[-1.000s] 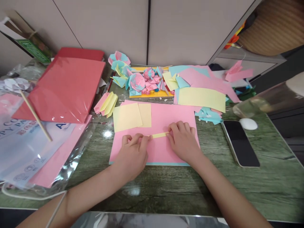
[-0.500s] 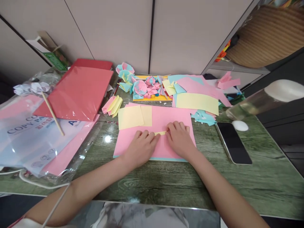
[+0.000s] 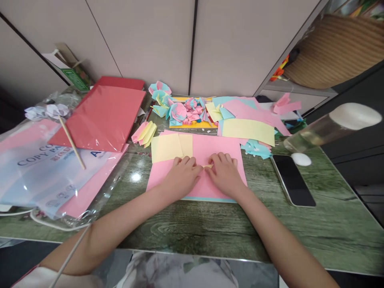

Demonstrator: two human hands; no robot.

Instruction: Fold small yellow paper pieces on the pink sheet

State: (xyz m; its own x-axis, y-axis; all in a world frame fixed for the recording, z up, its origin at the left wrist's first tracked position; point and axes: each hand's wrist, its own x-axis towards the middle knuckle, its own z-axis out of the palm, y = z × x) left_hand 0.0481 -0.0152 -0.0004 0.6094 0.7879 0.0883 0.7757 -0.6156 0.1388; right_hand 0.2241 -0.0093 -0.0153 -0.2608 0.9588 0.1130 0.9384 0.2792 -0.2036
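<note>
On the pink sheet (image 3: 207, 149) at the middle of the green table (image 3: 300, 232), a small yellow paper strip (image 3: 208, 166) lies pinched between the fingertips of the left hand (image 3: 183, 176) and the right hand (image 3: 225, 174), both closed on it and nearly touching. Two yellow squares (image 3: 169, 147) overlap just beyond the left hand. Farther out lie one phone (image 3: 292, 180), one red paper pack (image 3: 105, 116), and one clear plastic bag (image 3: 39, 172) holding copy paper.

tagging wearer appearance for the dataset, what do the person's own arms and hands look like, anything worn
Both forearms are bare, with no watch, bracelet or gloves showing. The left hand and right hand show no rings. A bit of pale, pink-edged sleeve shows at the left upper arm, with a thin white cord crossing it.
</note>
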